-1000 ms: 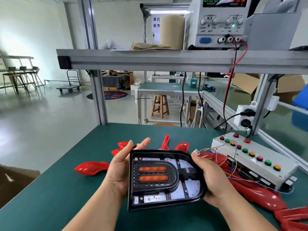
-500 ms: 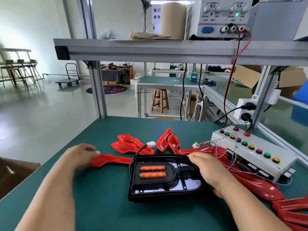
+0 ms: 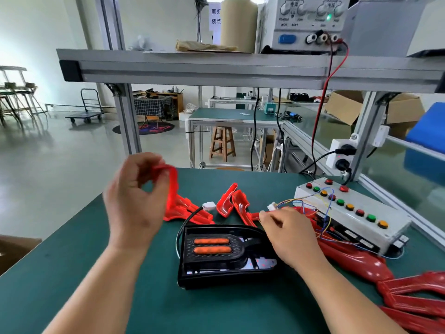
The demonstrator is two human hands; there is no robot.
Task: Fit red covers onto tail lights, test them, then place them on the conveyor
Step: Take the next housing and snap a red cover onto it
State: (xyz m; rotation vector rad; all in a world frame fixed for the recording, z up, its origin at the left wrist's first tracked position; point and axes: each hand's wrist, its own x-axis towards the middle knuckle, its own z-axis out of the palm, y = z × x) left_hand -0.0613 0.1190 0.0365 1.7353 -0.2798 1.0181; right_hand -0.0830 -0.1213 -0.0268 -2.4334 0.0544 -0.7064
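Note:
A black tail light (image 3: 224,256) with two orange strips lies on the green table (image 3: 72,273), its black cable ending in a white plug (image 3: 209,206). My left hand (image 3: 132,206) is raised above the table to the light's left and grips one end of a red cover (image 3: 172,189), which hangs down blurred. My right hand (image 3: 289,237) rests at the light's right far corner, fingers curled; its fingertips seem to pinch a red cover's edge (image 3: 258,215), close to a white wire connector (image 3: 272,206). More red covers (image 3: 231,201) lie behind the light.
A white test box (image 3: 349,218) with coloured buttons and loose wires sits at the right. Large red covers (image 3: 409,295) are piled at the near right. An aluminium shelf (image 3: 216,68) overhead carries a power supply (image 3: 308,22), with red and black leads hanging down.
The tail light went from both hands down onto the table. My left hand reached left, took a red cover and lifted it. My right hand shifted to the light's far right corner.

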